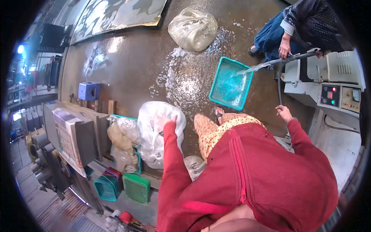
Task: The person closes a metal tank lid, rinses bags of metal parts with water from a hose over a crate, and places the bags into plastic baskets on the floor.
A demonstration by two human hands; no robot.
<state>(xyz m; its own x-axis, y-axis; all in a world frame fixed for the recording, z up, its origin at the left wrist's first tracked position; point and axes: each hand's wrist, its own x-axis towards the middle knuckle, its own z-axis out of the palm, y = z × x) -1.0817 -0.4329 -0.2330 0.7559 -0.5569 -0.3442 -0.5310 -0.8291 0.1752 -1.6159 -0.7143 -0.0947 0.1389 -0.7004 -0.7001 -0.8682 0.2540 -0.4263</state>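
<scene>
My left hand [165,120] is at the upper right part of a full white plastic bag [156,145]; its fingers are blurred against the plastic, so its grip cannot be made out. On the right, my right hand [284,113] is raised near a grey hose [279,87], its fingers curled; whether it touches the hose is unclear. A teal basket [217,83] lies on the wet floor in front of my feet. Water from a hose nozzle held by another person [285,46] runs into it.
Another full bag [193,30] lies on the wet floor ahead. A control machine [330,94] is at the right. Left are a blue stool [89,91], bagged items [125,143], a green basket [136,188] and a grey machine [69,131]. A metal sheet [116,17] lies upper left.
</scene>
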